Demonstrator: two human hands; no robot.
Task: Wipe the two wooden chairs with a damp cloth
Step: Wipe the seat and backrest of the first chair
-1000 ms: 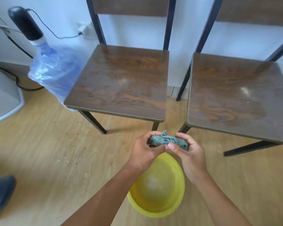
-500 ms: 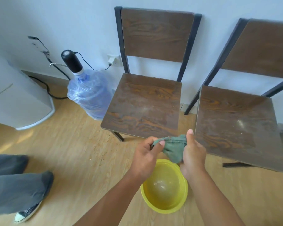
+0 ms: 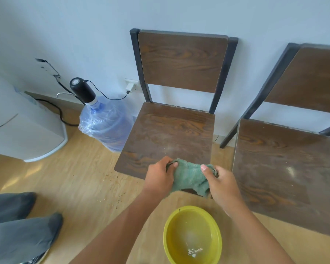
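Observation:
Two dark wooden chairs with black metal frames stand against the white wall: the left chair (image 3: 171,134) straight ahead and the right chair (image 3: 286,164) beside it. Both seats look dusty. A green cloth (image 3: 191,178) is stretched between my hands over the front edge of the left chair's seat. My left hand (image 3: 160,176) grips its left end, and my right hand (image 3: 221,181) grips its right end. A yellow bowl (image 3: 168,235) holding water sits on the floor below my hands.
A large blue water bottle (image 3: 107,122) with a black pump stands left of the left chair, its cable plugged into a wall socket (image 3: 131,85). A white appliance (image 3: 25,134) sits at far left. Grey-trousered legs (image 3: 17,225) lie at lower left. Crumbs dot the wooden floor.
The view has tilted up and back, showing the chair backs. My hands have lifted from above the bowl to the left chair's front edge, and the bunched cloth has been spread wider between them.

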